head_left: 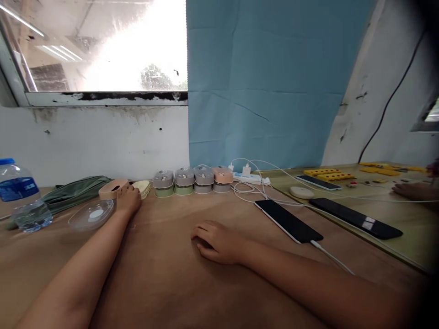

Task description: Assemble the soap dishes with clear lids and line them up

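Note:
My left hand [129, 199] reaches to the back left of the table, its fingers bent over the right end of a peach plastic box [110, 188] with a dark oval opening. Their tips are partly hidden. Just right of it lies a small stack of cream-coloured flat pieces [143, 188]. A clear plastic lid [92, 214] with a white round spot lies left of my wrist. My right hand [216, 242] rests on the brown table cover [171, 283], empty, fingers loosely curved and thumb apart. Beyond it stands a row of small lidded boxes [185, 179] in grey, green and peach.
A water bottle [24, 196] and a green cloth bag [77, 192] stand at left. On the right are a black phone [288, 221] on a white cable, another dark phone [355, 217], a power strip [252, 177] and yellow parts [329, 175]. Another person's hand [413, 191] shows far right.

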A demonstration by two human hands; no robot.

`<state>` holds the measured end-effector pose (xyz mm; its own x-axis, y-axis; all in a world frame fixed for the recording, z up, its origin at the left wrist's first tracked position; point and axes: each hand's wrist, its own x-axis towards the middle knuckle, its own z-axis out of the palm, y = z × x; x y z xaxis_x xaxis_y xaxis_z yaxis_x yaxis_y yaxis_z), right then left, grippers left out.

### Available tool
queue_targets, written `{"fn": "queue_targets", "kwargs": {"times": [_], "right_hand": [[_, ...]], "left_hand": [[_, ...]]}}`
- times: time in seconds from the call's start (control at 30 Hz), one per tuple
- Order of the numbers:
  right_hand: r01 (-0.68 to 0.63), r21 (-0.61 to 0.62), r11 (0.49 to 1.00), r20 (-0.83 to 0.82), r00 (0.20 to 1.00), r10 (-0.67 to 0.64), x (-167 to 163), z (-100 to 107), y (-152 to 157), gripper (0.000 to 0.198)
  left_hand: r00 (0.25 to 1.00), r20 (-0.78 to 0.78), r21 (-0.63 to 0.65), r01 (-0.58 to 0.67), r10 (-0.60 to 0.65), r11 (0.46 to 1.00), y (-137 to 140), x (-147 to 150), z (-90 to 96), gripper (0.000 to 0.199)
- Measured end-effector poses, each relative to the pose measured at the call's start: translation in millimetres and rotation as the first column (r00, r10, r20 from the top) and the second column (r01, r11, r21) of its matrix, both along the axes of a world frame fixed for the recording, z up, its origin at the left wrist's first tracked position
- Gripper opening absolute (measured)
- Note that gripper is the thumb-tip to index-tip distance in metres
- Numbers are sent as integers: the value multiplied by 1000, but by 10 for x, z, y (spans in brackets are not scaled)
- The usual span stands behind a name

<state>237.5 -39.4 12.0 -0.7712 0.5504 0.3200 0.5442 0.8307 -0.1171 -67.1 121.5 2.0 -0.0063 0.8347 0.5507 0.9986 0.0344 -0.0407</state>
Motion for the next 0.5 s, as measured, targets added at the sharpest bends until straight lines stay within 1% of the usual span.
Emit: {"fn": "queue_targets", "kwargs": {"times": [0.07,0.13,0.2,0.27,0.33,0.4,0.43,0.47,0.5], "right_hand": [[6,-11,1000,3,1000,-6,1,1,-6,23],[18,-10,1000,-23,1000,-19,7,-3,-19,25],[44,17,999,-83,996,-43,14,-13,-31,34],[70,70,995,-139,989,-60,19,-25,-39,48],[74,159,984,-162,986,-48,22,-29,-41,58],[62,280,958,-175,985,-12,23,-16,-44,61],[53,335,941,-186,983,11,25,-2,-48,61],[39,375,926,-196,980,38,27,15,-54,60],[13,393,920,-197,978,70,29,34,-61,59]], "left_hand": [[999,32,-8,18,-18,1000,17,-19,27,24],[998,67,12,5,-6,1000,20,-25,104,26],[993,119,75,-17,8,997,-28,-26,213,30],[982,186,174,12,-44,985,-158,-17,322,32],[955,228,258,129,-190,957,-383,14,393,30],[901,222,246,318,-373,916,-693,68,407,27],[860,221,199,423,-461,884,-869,101,394,26],[813,217,115,529,-541,841,-1053,137,373,25],[760,209,27,625,-615,780,-1235,173,349,23]]}}
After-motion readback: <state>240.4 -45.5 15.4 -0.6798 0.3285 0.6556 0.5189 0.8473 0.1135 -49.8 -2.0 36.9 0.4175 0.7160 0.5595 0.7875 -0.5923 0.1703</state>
